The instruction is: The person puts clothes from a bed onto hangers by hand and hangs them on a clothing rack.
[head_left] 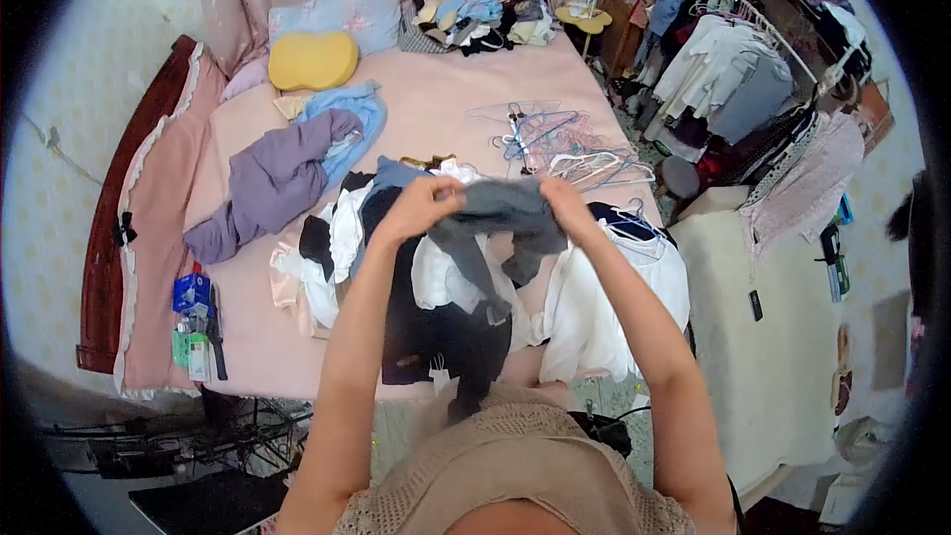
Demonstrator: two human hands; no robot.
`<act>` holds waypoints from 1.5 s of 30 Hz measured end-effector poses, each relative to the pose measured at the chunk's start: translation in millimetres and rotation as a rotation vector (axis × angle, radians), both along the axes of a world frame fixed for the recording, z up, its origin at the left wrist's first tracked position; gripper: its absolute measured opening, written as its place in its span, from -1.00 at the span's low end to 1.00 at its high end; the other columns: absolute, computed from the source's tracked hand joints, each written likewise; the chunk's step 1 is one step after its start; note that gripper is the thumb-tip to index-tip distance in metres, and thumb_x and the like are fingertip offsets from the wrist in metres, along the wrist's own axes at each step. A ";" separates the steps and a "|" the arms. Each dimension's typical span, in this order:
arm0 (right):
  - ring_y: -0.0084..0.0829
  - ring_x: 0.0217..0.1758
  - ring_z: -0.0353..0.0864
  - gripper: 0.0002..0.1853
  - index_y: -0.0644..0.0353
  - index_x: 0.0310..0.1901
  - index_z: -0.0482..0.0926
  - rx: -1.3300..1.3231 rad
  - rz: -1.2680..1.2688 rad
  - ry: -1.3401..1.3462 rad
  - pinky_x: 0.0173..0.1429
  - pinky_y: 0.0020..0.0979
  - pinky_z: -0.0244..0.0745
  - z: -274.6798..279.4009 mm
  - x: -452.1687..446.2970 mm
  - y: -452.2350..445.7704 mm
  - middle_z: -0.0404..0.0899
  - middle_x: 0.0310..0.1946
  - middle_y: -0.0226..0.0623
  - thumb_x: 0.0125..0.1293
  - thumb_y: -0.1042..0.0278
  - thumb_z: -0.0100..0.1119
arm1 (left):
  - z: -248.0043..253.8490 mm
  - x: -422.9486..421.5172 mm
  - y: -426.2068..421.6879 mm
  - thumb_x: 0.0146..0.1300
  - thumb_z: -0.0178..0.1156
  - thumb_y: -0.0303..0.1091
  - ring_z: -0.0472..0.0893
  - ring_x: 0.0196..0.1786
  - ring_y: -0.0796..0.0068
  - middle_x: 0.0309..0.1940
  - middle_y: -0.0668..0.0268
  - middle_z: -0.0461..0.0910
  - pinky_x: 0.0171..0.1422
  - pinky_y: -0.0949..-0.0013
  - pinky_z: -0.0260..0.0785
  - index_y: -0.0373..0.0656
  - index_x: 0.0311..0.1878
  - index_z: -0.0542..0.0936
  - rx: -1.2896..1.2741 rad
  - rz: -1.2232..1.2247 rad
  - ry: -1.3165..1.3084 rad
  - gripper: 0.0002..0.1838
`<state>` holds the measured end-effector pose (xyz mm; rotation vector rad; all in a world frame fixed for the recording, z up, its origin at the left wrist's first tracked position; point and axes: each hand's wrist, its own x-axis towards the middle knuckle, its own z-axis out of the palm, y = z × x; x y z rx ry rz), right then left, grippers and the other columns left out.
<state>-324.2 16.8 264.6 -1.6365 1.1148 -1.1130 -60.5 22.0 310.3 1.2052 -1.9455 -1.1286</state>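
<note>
A gray cloth hangs between the left hand and the right hand, over a pink bed.

The left thumb and fingers pinch one end of the cloth; the right fingers seem to pinch the other end, but their tips are partly hidden, so how tightly cannot be told. The gray cloth has no hanger in it, so it looks unfinished. Below it lie black clothes. To the right, white clothes lie with hangers at the top, so those look done. To the left, a loose heap shows no hangers, so plenty seems left. Farther back, bare hangers lie tangled, and a mixed pile sits at the far end.
</note>
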 end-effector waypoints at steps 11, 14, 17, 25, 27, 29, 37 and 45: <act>-0.44 -0.37 0.54 -0.71 0.24 -0.29 0.55 0.421 0.227 0.537 -0.25 -0.40 0.40 -175.7 10.7 7.4 0.58 -0.45 -0.26 -0.04 0.26 0.26 | -131.3 41.2 18.2 0.15 0.23 -0.12 0.31 -0.56 0.68 -0.68 0.44 0.42 -0.46 0.44 0.18 -0.30 -0.43 0.61 0.486 0.076 -0.074 -0.64; -0.50 -0.35 0.54 -0.72 0.24 -0.26 0.56 0.522 0.280 0.428 -0.23 -0.46 0.40 -219.9 9.8 -10.1 0.59 -0.40 -0.32 0.00 0.28 0.24 | -147.3 27.5 15.0 0.20 0.21 -0.11 0.52 -0.37 0.62 -0.37 0.37 0.61 -0.25 0.53 0.35 -0.32 -0.26 0.62 0.779 0.478 0.466 -0.63; -0.53 -0.34 0.53 -0.69 0.24 -0.22 0.56 0.791 0.255 0.141 -0.20 -0.50 0.41 -215.7 12.8 -25.8 0.59 -0.39 -0.37 0.05 0.23 0.26 | -187.1 26.4 -2.9 0.21 0.20 -0.13 0.51 -0.38 0.62 -0.40 0.37 0.60 -0.24 0.52 0.34 -0.30 -0.25 0.63 0.842 0.646 0.473 -0.65; -0.17 -0.20 0.59 -0.44 0.37 -0.08 0.49 0.702 -0.433 0.497 -0.08 -0.30 0.45 -332.1 -19.6 -63.5 0.60 -0.30 -0.05 -0.01 0.06 0.27 | -350.4 31.4 -26.4 0.26 0.11 -0.10 0.52 -0.21 0.51 -0.25 0.31 0.59 -0.10 0.41 0.33 -0.32 -0.10 0.58 0.991 0.827 0.434 -0.59; -0.12 -0.19 0.58 -0.40 0.39 -0.05 0.46 0.720 -0.463 0.517 -0.06 -0.28 0.45 -348.4 -19.8 -66.1 0.59 -0.28 -0.01 -0.03 0.06 0.27 | -364.2 27.6 -21.8 0.28 0.06 -0.11 0.50 -0.11 0.45 -0.13 0.26 0.58 0.00 0.37 0.31 -0.33 0.01 0.52 0.929 0.909 0.322 -0.55; -0.07 -0.18 0.58 -0.37 0.40 -0.02 0.43 0.740 -0.488 0.536 -0.05 -0.25 0.45 -392.7 -23.4 -64.9 0.58 -0.25 0.02 -0.04 0.05 0.27 | -374.0 27.9 -23.1 0.29 0.05 -0.10 0.49 -0.05 0.43 -0.06 0.24 0.56 0.05 0.38 0.28 -0.30 0.08 0.49 0.970 0.897 0.259 -0.53; -0.58 -0.57 0.40 -0.73 0.23 -0.07 0.41 1.142 -0.243 -0.280 -0.42 -0.51 0.44 -358.3 22.9 -86.1 0.56 -0.29 -0.29 0.26 0.29 0.07 | -409.8 37.1 -25.9 0.34 -0.01 -0.14 0.52 -0.06 0.35 -0.06 0.23 0.54 0.05 0.29 0.34 -0.30 0.10 0.45 1.034 0.896 0.210 -0.57; -0.65 -0.63 0.34 -0.72 0.21 0.05 0.36 1.218 -0.228 -0.786 -0.43 -0.48 0.48 -279.1 53.6 -100.8 0.56 -0.25 -0.26 0.36 0.32 -0.09 | -384.8 30.0 -29.3 0.33 0.01 -0.14 0.54 -0.11 0.35 -0.10 0.22 0.56 -0.01 0.28 0.38 -0.29 0.08 0.46 1.011 0.891 0.192 -0.57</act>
